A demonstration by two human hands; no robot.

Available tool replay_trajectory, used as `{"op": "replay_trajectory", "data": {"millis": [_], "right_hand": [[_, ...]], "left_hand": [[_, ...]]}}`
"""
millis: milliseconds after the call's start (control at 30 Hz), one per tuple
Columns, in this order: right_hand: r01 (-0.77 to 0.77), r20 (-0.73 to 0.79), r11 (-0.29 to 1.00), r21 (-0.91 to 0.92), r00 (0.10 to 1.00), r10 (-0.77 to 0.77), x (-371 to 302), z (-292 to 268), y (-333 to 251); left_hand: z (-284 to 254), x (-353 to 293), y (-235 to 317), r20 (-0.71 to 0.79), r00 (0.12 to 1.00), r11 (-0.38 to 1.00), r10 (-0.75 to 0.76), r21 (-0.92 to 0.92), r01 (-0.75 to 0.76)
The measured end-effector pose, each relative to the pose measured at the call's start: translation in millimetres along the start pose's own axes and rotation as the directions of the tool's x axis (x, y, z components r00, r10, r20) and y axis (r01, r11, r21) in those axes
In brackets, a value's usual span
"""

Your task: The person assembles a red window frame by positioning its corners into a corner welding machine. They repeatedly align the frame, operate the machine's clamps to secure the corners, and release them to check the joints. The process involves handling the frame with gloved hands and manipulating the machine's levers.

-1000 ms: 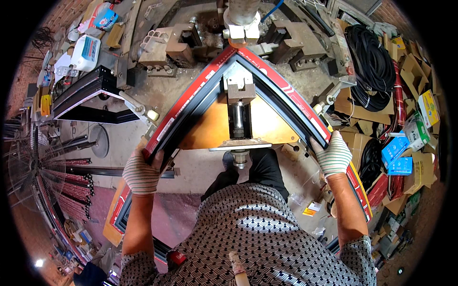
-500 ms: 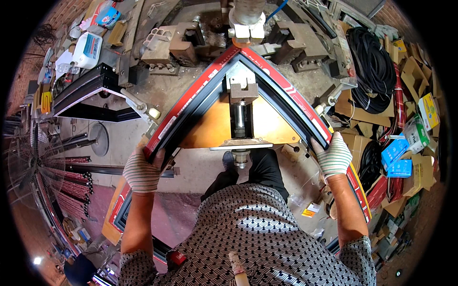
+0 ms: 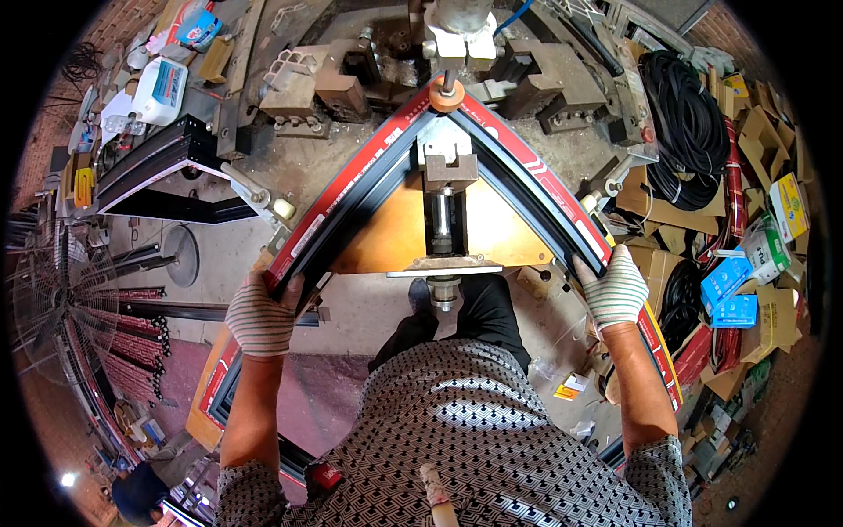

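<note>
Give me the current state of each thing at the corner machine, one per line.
left hand: gloved, grip closed on the left frame bar
right hand: gloved, grip closed on the right frame bar
frame bars: joined in a corner at the machine head
orange roller: sitting at the corner tip
black cable coil: coiled, lying aside
</note>
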State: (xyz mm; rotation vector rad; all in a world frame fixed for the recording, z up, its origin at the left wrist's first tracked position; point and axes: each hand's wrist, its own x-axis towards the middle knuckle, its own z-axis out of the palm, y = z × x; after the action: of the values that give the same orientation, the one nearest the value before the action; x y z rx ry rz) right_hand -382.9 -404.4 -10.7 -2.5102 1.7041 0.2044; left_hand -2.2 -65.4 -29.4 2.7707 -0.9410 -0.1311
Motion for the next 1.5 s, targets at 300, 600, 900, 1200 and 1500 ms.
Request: {"op": "replay_trajectory", "data": {"millis": [300, 600, 900, 1200, 1500], "right_hand": [[0.018, -0.027, 1.000, -0.025, 0.999, -0.019, -0.2, 3.2, 2.7], [-0.012, 0.002, 1.000, -0.010, 1.000, 0.012, -0.1, 2.3, 1.3], [-0.009, 0.014, 1.000, 0.005, 1.000, 0.008, 0.3, -0.3, 0.2], [-0.020, 0.024, 1.000, 0.009, 1.000, 0.020, 1.4, -2.6, -1.1], [-0.012, 0.018, 1.000, -0.003, 1.000, 0.012, 1.6, -0.7, 1.4]], "left_hand": [[-1.3, 0.4, 1.3, 0.034, 0.998, 0.999, -0.044, -0.004, 0.045], [-3.7, 1.3, 2.3, 0.040, 0.999, 1.000, -0.019, 0.016, 0.018], [-1.0, 0.9, -0.4, 0.061, 0.996, 0.998, -0.067, 0.023, 0.066], [3.4, -1.3, -6.1, 0.036, 0.999, 0.998, -0.033, 0.050, 0.031], [-2.8, -0.9, 4.5, -0.004, 1.000, 1.000, -0.027, 0.006, 0.027]]}}
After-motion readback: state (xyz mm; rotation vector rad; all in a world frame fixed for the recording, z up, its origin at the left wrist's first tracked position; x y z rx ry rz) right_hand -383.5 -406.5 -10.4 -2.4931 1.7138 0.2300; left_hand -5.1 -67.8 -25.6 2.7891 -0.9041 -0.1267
